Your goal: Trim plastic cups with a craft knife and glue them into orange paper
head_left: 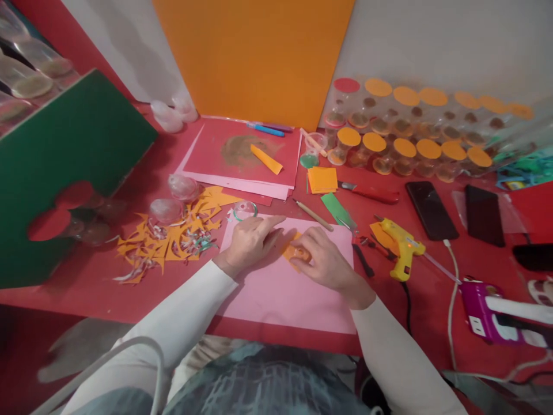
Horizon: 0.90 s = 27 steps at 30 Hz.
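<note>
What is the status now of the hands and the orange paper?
Left hand flat on pink sheet, beside orange paper. Right hand pinches orange paper. Pencil and glue gun lie close, apart from hands.

bare pink sheet (280, 294) nearside; orange scraps (173, 242) left, glue gun (401, 248) and perhaps pliers (375, 246) right

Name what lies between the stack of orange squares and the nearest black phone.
In the head view, a red-handled knife lies between the orange squares and that black phone.
</note>
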Available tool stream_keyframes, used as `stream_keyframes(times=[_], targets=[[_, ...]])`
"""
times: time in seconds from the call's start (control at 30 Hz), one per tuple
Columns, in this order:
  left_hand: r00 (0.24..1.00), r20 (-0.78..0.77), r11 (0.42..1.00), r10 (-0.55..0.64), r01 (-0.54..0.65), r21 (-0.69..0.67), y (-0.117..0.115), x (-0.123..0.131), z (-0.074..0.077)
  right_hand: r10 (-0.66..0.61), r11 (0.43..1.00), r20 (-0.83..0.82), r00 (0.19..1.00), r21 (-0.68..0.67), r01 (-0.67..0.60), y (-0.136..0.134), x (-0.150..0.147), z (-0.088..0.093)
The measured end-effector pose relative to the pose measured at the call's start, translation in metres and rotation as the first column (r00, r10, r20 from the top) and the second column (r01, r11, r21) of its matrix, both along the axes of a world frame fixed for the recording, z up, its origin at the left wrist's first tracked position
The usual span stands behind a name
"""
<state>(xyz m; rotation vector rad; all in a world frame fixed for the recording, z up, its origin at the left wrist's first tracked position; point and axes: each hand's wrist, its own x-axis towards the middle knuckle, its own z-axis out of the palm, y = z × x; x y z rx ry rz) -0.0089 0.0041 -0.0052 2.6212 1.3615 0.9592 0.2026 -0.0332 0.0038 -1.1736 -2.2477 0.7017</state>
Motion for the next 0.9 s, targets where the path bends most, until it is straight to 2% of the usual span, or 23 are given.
stream_keyframes(times=[0.2,0.33,0.47,0.6,0.9], targets=[[0.999,-0.032,0.999,-0.009,0.010,0.039,-0.001,-0.003,0.000,-0.056,0.997,-0.001,0.998,0.057,0.056,-0.002,-0.006,-0.001],[1.000,-0.026,0.995,-0.005,0.007,0.097,0.000,-0.004,0.001,-0.032,0.995,0.013,0.999,0.095,0.031,-0.002,-0.010,-0.001],[1.000,0.006,0.998,-0.017,0.017,0.058,0.001,-0.002,0.003,-0.053,0.987,0.020,0.998,0.152,0.050,-0.003,-0.009,-0.004],[1.000,0.013,0.996,-0.028,0.027,0.085,-0.001,0.000,0.004,-0.053,0.983,0.016,0.998,0.175,0.050,-0.002,-0.009,-0.008],[0.999,0.030,0.999,-0.010,0.008,0.049,-0.001,0.002,-0.001,-0.072,0.968,0.026,0.997,0.244,0.064,0.001,-0.009,-0.009]])
